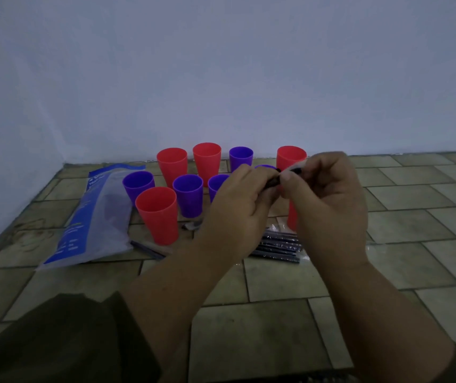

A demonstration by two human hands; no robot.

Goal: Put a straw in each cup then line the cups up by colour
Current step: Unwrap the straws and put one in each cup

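While hands (237, 205) pinch a straw (272, 181), cups (157, 217) stand empty.

The scene is dimly, evenly lit, and a bluish cast is thrown over the wall (221, 64). Only faint shadows are seen on the tiled floor (414, 211). The right hand (329, 200) is slightly blurred; tile lines are bowed near the edges.

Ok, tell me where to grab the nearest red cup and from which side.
Grip the nearest red cup round its upper wall, just below the rim, coming from the near side. It stands upright and widens upward, so it likely won't slip. The plastic bag crowds its left and a purple cup stands behind; the near side looks freest.
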